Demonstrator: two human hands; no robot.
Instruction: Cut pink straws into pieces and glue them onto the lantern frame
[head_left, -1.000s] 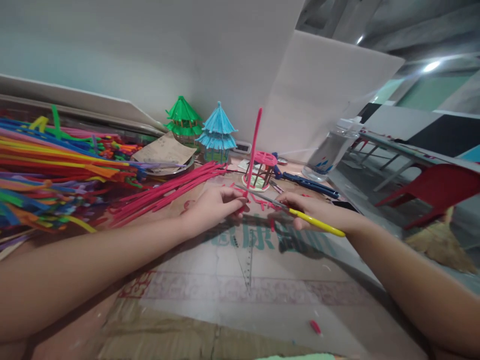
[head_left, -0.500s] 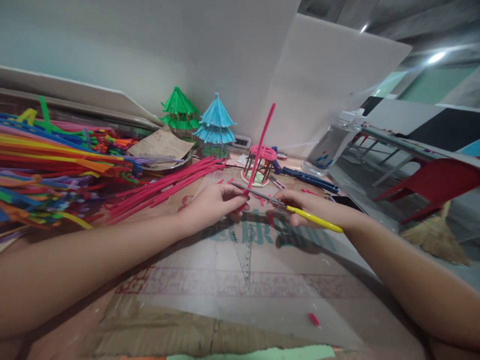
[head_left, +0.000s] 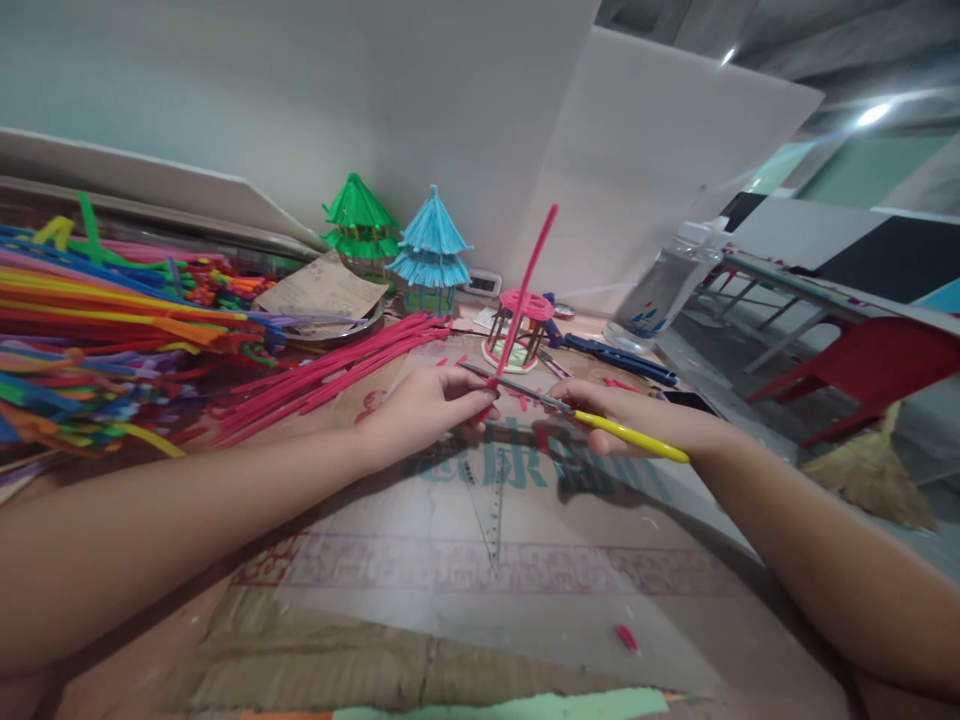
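My left hand point(head_left: 442, 408) pinches the lower end of a pink pipe cleaner point(head_left: 534, 262), which rises and leans slightly right. Yellow-handled scissors point(head_left: 630, 436) are in my right hand point(head_left: 600, 410), with their blades crossing the pipe cleaner just above my left fingertips. Behind the blades stands a small pink-topped round frame point(head_left: 527, 306) with brown posts on a pale base. A bundle of pink pipe cleaners point(head_left: 337, 370) lies left of my left hand. Below my hands, a clear triangular ruler point(head_left: 495, 520) rests on the work surface.
Colourful pipe cleaners point(head_left: 112, 310) are heaped at the left. At the back stand a green pagoda point(head_left: 358, 215) and a blue pagoda point(head_left: 433, 240). A clear bottle point(head_left: 660, 290) and blue pliers-like tool point(head_left: 622, 358) are back right. A pink scrap point(head_left: 627, 638) lies near the front.
The pink pipe cleaner's upper end has tilted slightly right. The scissors' yellow handle has shifted a little up and right in my right hand. My left hand looks nearly unmoved.
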